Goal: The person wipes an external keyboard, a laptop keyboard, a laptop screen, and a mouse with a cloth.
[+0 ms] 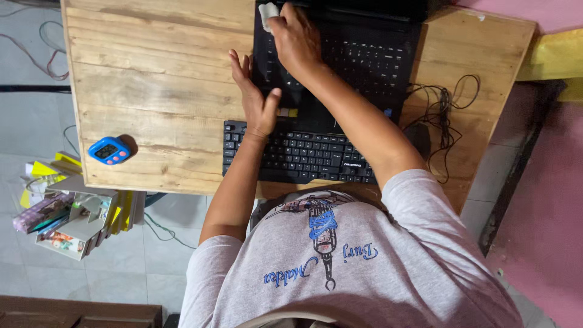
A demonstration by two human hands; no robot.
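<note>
Laptop (358, 61): black, top centre of the wooden desk (152, 91), long axis left–right.
Right hand (296, 37): clenched on a white cloth (267, 13), upper-left keys.
Left hand (255, 97): released, flat on the laptop's left edge.
External keyboard (297, 155): black – just below.
</note>
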